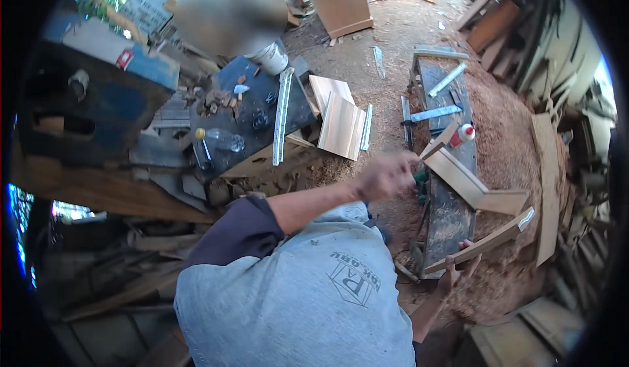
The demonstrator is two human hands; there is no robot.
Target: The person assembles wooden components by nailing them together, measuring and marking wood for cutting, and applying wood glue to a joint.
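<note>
My right hand (452,272) grips a long narrow wooden board (488,242) near its close end, and the board slants up to the right with a shiny whitish patch at its far end. My left hand (390,174) is smeared by motion beside the near end of a joined wooden frame (458,178); its fingers cannot be made out. That frame lies across the dark narrow bench (449,226), with one short piece (439,139) standing at the left and another (503,201) at the right. A white bottle with a red cap (464,134) lies just beyond.
Farther along the bench lie a metal square (434,113) and a metal strip (448,79). To the left, a dark table (246,151) bears metal drawer rails (283,115) and a clear bottle (226,140). Wooden panels (342,126) lean against it. Sawdust (501,131) covers the ground.
</note>
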